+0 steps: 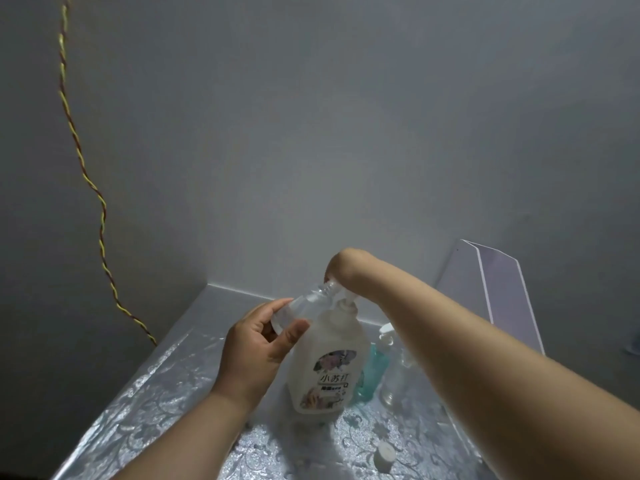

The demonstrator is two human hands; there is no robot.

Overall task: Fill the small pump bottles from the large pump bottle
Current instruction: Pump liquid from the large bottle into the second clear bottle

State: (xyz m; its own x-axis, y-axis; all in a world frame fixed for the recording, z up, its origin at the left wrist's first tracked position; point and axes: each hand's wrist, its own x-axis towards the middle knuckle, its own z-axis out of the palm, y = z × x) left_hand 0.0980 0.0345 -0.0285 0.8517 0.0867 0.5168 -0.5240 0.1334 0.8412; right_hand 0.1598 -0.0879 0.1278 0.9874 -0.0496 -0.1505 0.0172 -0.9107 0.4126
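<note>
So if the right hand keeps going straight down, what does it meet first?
The right hand already rests on the big bottle's pump; straight down, it likely just presses that pump toward the big bottle.

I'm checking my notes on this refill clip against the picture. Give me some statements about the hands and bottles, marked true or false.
1. The left hand holds a small clear bottle tilted toward the large bottle's pump. True.
2. The right hand rests flat on the table. False: it is up on the pump head of the large white bottle.
3. The large white bottle lies on its side. False: it stands upright on the table.
4. A loose white cap lies on the table near the right forearm. True.
5. A teal bottle stands behind the large white bottle. True.
</note>
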